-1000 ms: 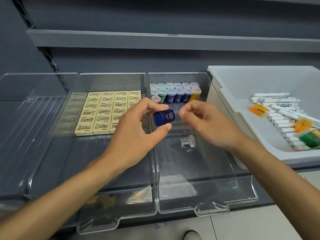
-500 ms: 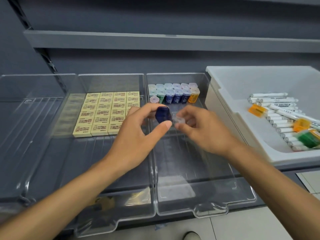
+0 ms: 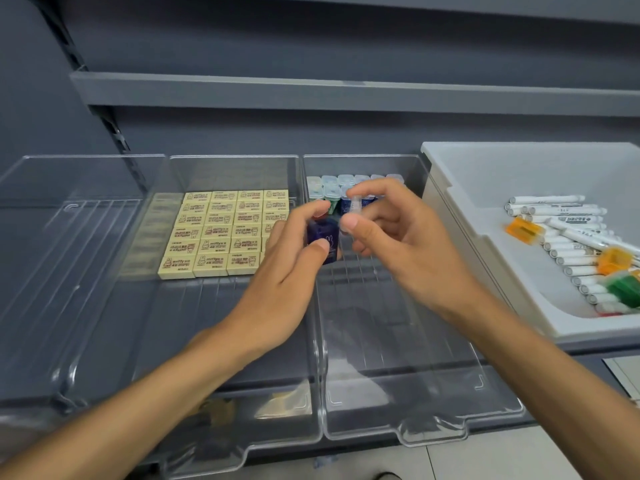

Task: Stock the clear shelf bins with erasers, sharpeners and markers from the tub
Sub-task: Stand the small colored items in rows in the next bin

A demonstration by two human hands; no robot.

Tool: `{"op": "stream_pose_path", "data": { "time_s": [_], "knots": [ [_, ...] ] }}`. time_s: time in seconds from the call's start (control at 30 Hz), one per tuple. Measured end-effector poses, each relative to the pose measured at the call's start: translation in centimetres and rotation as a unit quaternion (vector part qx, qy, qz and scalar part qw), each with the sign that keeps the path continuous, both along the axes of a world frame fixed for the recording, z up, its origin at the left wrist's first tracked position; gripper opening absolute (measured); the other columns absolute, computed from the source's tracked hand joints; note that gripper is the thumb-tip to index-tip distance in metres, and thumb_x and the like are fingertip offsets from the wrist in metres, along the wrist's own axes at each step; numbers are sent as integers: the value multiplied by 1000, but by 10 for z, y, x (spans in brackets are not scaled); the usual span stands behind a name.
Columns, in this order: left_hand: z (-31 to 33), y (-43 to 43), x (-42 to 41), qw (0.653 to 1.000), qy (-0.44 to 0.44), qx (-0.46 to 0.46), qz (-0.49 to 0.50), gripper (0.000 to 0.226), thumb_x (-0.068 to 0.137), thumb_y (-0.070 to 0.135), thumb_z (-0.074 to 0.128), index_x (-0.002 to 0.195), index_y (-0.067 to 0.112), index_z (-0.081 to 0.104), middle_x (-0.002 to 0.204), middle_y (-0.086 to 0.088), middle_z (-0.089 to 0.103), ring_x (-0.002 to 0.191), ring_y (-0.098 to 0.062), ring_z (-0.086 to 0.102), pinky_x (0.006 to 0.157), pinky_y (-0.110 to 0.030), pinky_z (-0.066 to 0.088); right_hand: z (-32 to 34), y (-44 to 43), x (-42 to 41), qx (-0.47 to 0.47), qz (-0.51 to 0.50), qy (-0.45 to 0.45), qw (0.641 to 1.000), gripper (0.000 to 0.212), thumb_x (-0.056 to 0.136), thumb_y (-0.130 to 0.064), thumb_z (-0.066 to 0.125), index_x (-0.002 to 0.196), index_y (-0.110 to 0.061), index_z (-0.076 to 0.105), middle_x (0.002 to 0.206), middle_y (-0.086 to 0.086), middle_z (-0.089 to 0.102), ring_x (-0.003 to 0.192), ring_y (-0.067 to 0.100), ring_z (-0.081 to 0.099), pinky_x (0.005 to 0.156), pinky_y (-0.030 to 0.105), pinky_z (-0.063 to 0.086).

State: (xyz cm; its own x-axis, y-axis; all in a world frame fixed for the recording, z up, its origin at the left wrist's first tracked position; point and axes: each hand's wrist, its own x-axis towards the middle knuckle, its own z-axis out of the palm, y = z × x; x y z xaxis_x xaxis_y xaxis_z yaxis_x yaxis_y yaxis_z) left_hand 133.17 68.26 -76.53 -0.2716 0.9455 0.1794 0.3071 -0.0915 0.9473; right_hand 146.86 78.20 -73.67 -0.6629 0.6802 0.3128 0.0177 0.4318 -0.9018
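Blue boxy sharpener (image 3: 326, 231) pinched in left hand (image 3: 287, 271); clear cap (image 3: 355, 205) in right hand (image 3: 401, 244).

Grey upper shelf (image 3: 346, 95), slotted upright (image 3: 117, 133)

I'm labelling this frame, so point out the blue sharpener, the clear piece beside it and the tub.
blue sharpener (image 3: 326, 232): head view, its front face.
clear piece (image 3: 355, 205): head view, its middle.
tub (image 3: 519, 168): head view, bare inner wall.
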Motion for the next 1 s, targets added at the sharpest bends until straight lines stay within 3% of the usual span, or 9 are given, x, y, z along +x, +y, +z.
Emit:
{"op": "stream_pose_path", "data": {
  "time_s": [0.07,0.23,0.3,0.4,0.53,0.73,0.83,1.0],
  "knots": [
    [-1,0,0,1000,-14,12,-7,30,93,36,40,123,34,43,119,8,61,117,-8,55,104,-35,41,1,-1,0,-12,-5,13,1000,21,91,-20,66,107,-16,53,72,-6,67,72,24,66,76,49,55],
    [0,3,-2,998,-36,47,-18,22,97,31,45,117,25,49,111,4,68,109,-12,63,96,-26,47,3,3,-2,-21,12,34,999,24,93,-15,64,115,-17,55,87,9,68,80,20,68,79,37,55],
    [1,4,-3,998,-32,60,-13,23,99,28,43,119,22,52,107,4,68,104,-11,64,94,-22,47,6,3,-2,-11,21,27,999,29,94,-14,62,122,-17,58,86,2,68,79,13,67,78,28,53],
    [0,5,-4,998,13,66,-4,27,102,33,38,121,28,56,98,7,64,102,-17,60,97,-35,46,5,3,-3,7,40,-3,999,34,97,-13,57,131,-19,57,88,-7,68,77,3,64,77,21,50],
    [-3,7,-7,998,27,62,-3,36,101,41,33,126,33,57,89,12,59,101,-23,55,99,-48,42,-1,3,-4,23,25,-25,999,38,98,-22,54,135,-20,54,97,-11,65,84,6,59,82,28,49],
    [-2,7,-9,998,6,63,-10,36,102,36,31,126,34,58,87,11,59,98,-17,55,98,-35,40,5,4,-3,-2,24,7,1000,20,92,-12,64,112,-9,60,98,1,67,82,12,63,84,38,54],
    [-2,7,-9,998,9,67,-18,38,103,34,30,128,31,58,91,3,58,96,-18,54,97,-35,41,8,1,-5,-9,53,13,998,20,92,-8,63,111,-4,64,90,13,72,76,10,68,77,28,55],
    [-4,7,-10,997,39,67,-28,35,102,41,32,129,34,55,91,14,57,98,-19,54,97,-42,42,4,3,-8,9,30,-5,1000,20,96,-18,58,114,-16,67,91,10,71,74,10,62,75,33,53]
  ]
}}
